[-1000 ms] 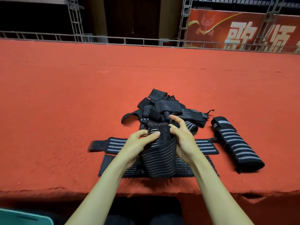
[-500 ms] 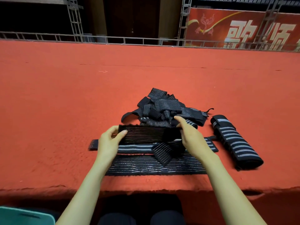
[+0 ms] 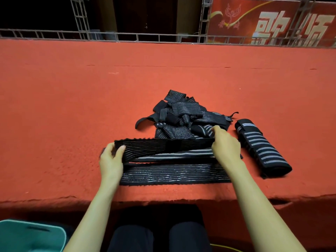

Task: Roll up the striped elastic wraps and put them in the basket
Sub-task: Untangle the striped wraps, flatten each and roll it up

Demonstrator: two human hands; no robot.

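We hold a striped elastic wrap [image 3: 163, 145] taut between curled fingers [image 3: 109, 147] — left hand [image 3: 111, 160] gripping one end, right hand [image 3: 225, 148] pinching the other — and judge it light, soft, springy, best rolled from an end; the basket [image 3: 31, 237] waits below our left fingers.

Both forearms extended forward, apart; left grip [image 3: 111, 159] and right grip [image 3: 225, 147] pinch opposite ends of wrap [image 3: 163, 145].

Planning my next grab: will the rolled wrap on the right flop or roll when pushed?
The rolled wrap looks tightly wound, so it likely keeps its shape. Being a flattish tube on rough carpet, it probably won't roll far.
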